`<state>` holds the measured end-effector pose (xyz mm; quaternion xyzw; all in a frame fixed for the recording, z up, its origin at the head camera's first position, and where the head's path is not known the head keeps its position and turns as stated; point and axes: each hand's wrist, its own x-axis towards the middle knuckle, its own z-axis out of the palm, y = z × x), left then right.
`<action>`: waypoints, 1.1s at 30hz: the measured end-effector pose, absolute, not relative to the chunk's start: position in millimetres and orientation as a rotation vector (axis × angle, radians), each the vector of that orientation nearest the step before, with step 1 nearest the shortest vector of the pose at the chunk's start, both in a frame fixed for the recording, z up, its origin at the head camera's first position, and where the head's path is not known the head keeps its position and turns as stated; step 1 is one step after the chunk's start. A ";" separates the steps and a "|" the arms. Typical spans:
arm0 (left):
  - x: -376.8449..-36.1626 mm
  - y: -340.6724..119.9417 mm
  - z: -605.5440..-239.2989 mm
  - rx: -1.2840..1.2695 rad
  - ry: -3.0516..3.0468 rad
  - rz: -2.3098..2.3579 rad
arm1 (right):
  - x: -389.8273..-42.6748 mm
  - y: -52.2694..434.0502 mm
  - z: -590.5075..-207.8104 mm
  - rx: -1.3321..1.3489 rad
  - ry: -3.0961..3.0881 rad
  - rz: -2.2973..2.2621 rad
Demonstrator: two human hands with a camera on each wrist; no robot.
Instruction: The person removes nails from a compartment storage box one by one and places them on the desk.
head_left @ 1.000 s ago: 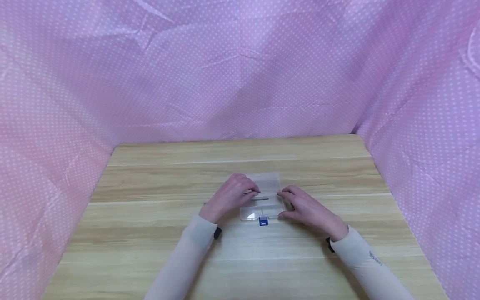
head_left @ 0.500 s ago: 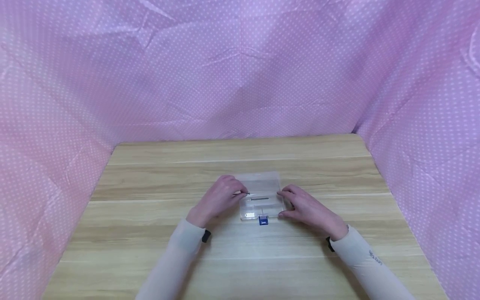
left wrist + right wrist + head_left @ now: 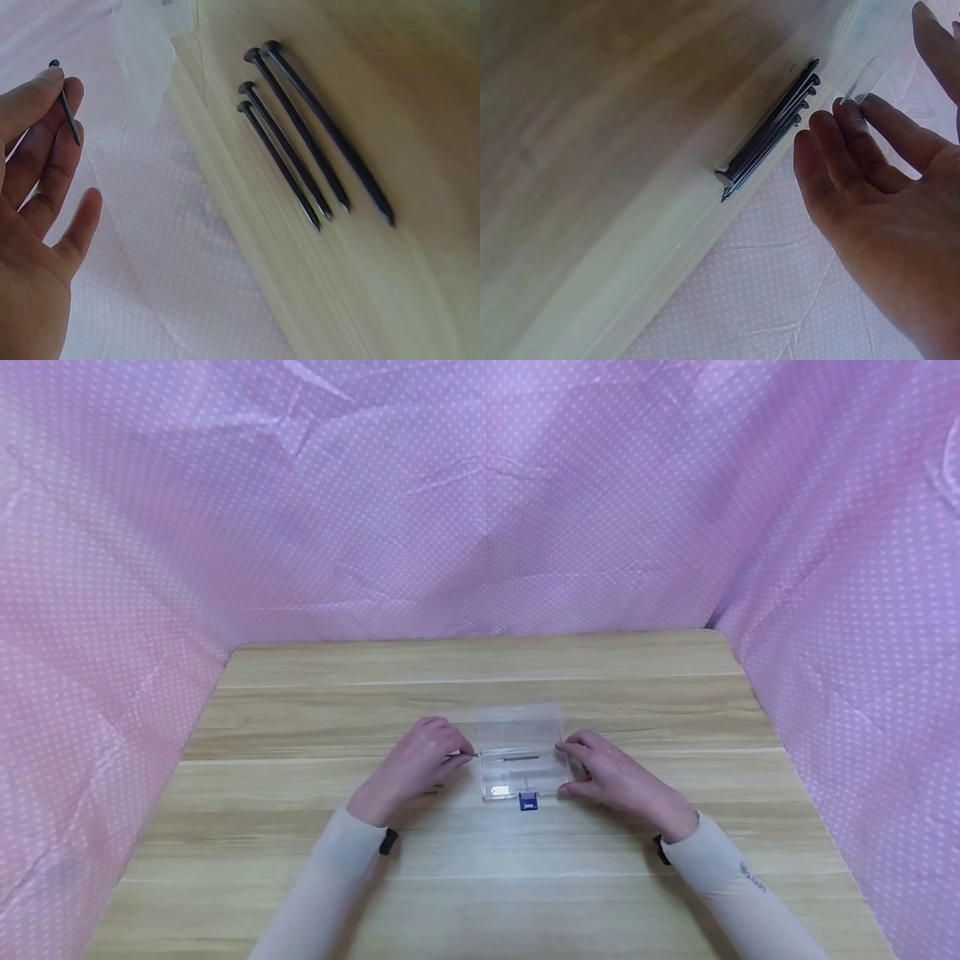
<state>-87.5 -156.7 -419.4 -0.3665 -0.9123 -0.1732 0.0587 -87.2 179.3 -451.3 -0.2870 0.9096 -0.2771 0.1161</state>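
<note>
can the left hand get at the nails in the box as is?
Probably yes. The clear box lies open, with the nails uncovered inside. The left hand sits just beside it, though its fingers already pinch one nail.

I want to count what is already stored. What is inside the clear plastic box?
Inside the clear plastic box lie dark nails, bunched lengthwise; the right wrist view shows several, their count unclear. The right hand steadies the box; the left hand pinches another nail outside it.
</note>
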 end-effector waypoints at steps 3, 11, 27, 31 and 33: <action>-85.0 -161.7 -419.1 -1.110 -2.756 -0.513 | -87.2 179.0 -451.1 -0.838 2.665 -0.800; -78.5 -176.2 -417.3 -1.120 -2.732 -0.510 | -87.1 178.1 -449.8 -0.838 2.670 -0.789; -64.2 -197.5 -421.1 -1.143 -2.708 -0.501 | -87.8 176.2 -448.3 -0.843 2.668 -0.794; -60.5 -199.6 -422.3 -1.137 -2.703 -0.506 | -87.5 176.0 -448.2 -0.833 2.665 -0.797; -58.9 -200.6 -422.8 -1.134 -2.704 -0.513 | -87.3 176.1 -448.3 -0.828 2.663 -0.800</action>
